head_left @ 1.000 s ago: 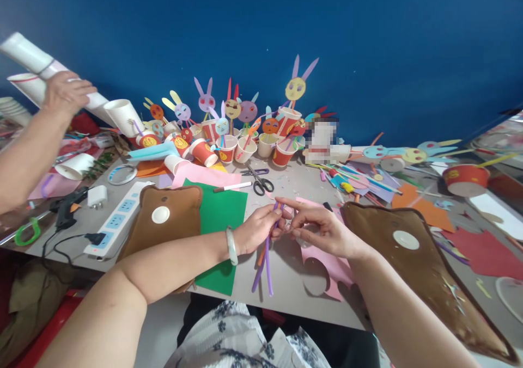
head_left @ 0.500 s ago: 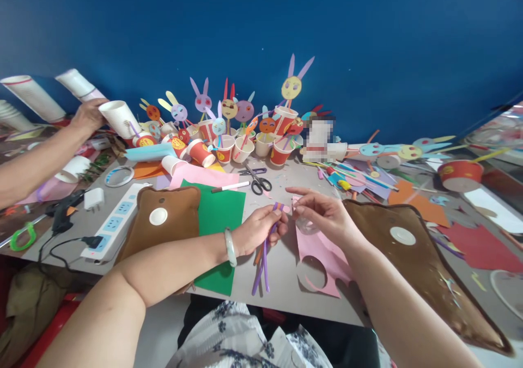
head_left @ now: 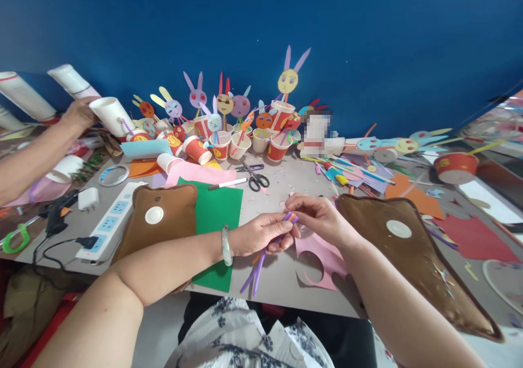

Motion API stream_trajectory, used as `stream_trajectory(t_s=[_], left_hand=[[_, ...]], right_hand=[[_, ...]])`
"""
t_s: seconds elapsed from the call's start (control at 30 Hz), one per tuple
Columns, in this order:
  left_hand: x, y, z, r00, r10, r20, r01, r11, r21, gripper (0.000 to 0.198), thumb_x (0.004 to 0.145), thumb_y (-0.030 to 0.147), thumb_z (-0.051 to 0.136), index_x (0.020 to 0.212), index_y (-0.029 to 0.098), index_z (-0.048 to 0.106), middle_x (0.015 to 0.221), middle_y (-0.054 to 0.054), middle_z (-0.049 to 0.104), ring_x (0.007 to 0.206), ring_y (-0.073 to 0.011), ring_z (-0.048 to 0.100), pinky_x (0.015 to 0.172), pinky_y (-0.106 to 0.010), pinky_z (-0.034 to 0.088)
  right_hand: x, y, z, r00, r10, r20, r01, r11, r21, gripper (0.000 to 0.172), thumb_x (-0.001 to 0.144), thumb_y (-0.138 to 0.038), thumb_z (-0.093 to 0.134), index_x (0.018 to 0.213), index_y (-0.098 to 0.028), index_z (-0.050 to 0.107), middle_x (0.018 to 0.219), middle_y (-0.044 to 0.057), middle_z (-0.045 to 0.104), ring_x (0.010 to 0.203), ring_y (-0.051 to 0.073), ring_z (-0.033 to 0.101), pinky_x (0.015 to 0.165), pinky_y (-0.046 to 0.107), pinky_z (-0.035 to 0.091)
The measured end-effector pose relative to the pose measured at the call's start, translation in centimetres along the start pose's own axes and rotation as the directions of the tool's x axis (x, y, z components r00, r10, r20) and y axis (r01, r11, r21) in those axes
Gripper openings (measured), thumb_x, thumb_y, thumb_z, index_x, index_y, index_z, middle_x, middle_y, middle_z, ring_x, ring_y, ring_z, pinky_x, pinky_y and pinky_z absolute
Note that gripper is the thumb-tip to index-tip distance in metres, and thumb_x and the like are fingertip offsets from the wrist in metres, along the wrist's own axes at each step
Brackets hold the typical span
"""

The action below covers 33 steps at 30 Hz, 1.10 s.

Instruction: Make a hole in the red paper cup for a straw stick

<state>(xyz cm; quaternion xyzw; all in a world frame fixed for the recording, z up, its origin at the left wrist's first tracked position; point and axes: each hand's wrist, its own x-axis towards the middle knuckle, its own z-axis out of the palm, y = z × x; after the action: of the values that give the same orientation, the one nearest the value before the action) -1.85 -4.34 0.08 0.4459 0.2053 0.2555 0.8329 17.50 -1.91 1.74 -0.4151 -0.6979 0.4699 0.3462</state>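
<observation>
A few purple and orange straws are bunched in my left hand, which is closed around them near their upper ends. Their long purple tails hang down toward the table's front edge. My right hand meets the left at the top of the bundle, its thumb and index finger pinched at the straw ends. The fingers partly hide those ends. Beneath the right hand lies a pink paper sheet with round cut-outs. Left of my hands is a green sheet.
Scissors and a marker lie beyond my hands. Brown cushions flank me, with a power strip at left. Paper cups with rabbit faces line the wall. Another person's hand holds a paper cup at far left.
My right hand has moved left to the straws and its fingers have closed at their tips. The bundle is tilted more to the right at its top.
</observation>
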Motion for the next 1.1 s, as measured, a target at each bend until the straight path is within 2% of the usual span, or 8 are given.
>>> stream_trajectory(t_s=[0.17, 0.33, 0.47, 0.73, 0.97, 1.1], left_hand=[[0.0, 0.0, 0.0, 1.0, 0.001, -0.003, -0.001, 1.0, -0.025, 0.033, 0.089, 0.047, 0.059, 0.089, 0.014, 0.058, 0.061, 0.005, 0.048, 0.043, -0.0027, 0.03, 0.045, -0.021, 0.022], [0.2, 0.0, -0.3, 1.0, 0.028, -0.008, -0.028, 0.999, -0.036, 0.036, 0.088, 0.048, 0.06, 0.087, 0.012, 0.061, 0.063, 0.004, 0.049, 0.043, -0.0021, 0.031, 0.046, -0.021, 0.023], [0.2, 0.2, -0.2, 0.999, 0.037, -0.023, -0.037, 0.999, -0.012, 0.039, 0.086, 0.05, 0.063, 0.086, 0.011, 0.062, 0.067, 0.002, 0.053, 0.044, -0.0017, 0.033, 0.046, -0.022, 0.024], [0.3, -0.2, -0.4, 0.998, 0.021, -0.063, -0.022, 1.0, -0.018, 0.045, 0.083, 0.053, 0.067, 0.087, 0.009, 0.067, 0.072, -0.002, 0.059, 0.047, -0.002, 0.039, 0.05, -0.021, 0.03], [0.4, -0.2, -0.5, 0.995, 0.027, -0.094, -0.027, 1.0, -0.003, 0.045, 0.082, 0.054, 0.067, 0.086, 0.009, 0.067, 0.072, -0.003, 0.061, 0.049, -0.0028, 0.041, 0.051, -0.022, 0.033], [0.4, -0.2, -0.3, 0.993, 0.043, -0.107, -0.043, 0.999, -0.001, 0.047, 0.08, 0.056, 0.068, 0.084, 0.009, 0.066, 0.07, -0.002, 0.06, 0.047, -0.0027, 0.041, 0.049, -0.022, 0.03]], right_hand=[[-0.1, -0.3, -0.2, 1.0, -0.003, 0.016, 0.003, 1.0, 0.015, 0.029, 0.08, -0.048, 0.074, 0.082, -0.019, 0.073, 0.083, 0.006, 0.069, 0.077, 0.018, 0.066, 0.07, 0.031, 0.054], [-0.2, -0.7, -0.3, 0.998, 0.056, -0.027, -0.055, 0.998, 0.023, 0.029, 0.079, -0.048, 0.075, 0.086, -0.02, 0.076, 0.086, 0.006, 0.071, 0.078, 0.018, 0.067, 0.07, 0.029, 0.053], [-0.2, -0.8, -0.3, 0.996, 0.086, -0.037, -0.085, 0.996, 0.026, 0.032, 0.078, -0.051, 0.075, 0.084, -0.02, 0.076, 0.084, 0.005, 0.07, 0.073, 0.017, 0.066, 0.063, 0.028, 0.053], [-0.3, -1.1, -0.4, 0.999, 0.029, 0.031, -0.029, 0.999, 0.017, 0.028, 0.08, -0.047, 0.074, 0.081, -0.019, 0.077, 0.083, 0.007, 0.069, 0.075, 0.018, 0.066, 0.067, 0.028, 0.054], [-0.5, -1.1, -0.5, 0.995, 0.069, 0.07, -0.074, 0.994, 0.082, 0.027, 0.08, -0.045, 0.074, 0.084, -0.018, 0.076, 0.084, 0.006, 0.069, 0.071, 0.017, 0.066, 0.063, 0.027, 0.055], [-0.5, -0.9, -0.7, 0.99, 0.078, 0.116, -0.093, 0.987, 0.129, 0.026, 0.081, -0.043, 0.074, 0.087, -0.018, 0.075, 0.084, 0.006, 0.07, 0.07, 0.016, 0.066, 0.065, 0.028, 0.054]])
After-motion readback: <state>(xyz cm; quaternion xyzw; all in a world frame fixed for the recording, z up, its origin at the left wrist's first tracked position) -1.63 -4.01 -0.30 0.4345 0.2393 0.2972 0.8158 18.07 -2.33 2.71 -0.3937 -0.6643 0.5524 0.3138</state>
